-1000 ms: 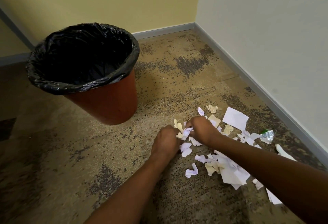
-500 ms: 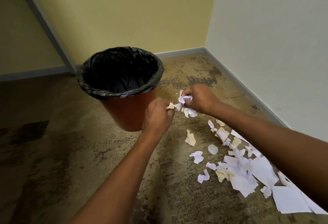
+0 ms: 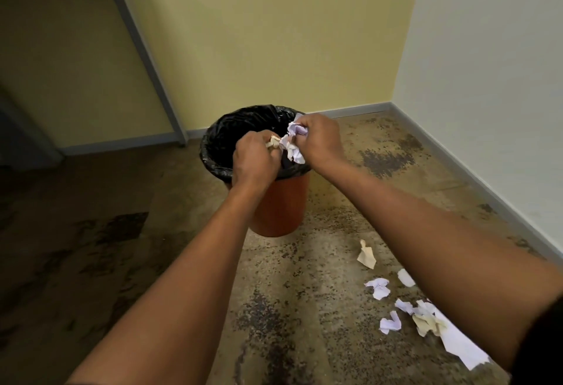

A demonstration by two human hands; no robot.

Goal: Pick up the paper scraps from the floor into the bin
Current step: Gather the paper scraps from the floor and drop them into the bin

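Both hands, previously short of the bin, now sit above its open mouth. Left hand (image 3: 254, 160): fist closed on a tan scrap (image 3: 273, 142), held over the near rim. Right hand (image 3: 320, 139): fingers clenched around a white crumpled wad (image 3: 293, 140), touching the left hand, apparently so the load falls inside together. Bin (image 3: 278, 204): orange, upright, black liner (image 3: 213, 153) folded over the rim to catch waste. Remaining scraps (image 3: 379, 287): white and tan, scattered on the speckled floor (image 3: 304, 308) at right, well apart from the bin; release seems imminent, further trips likely.
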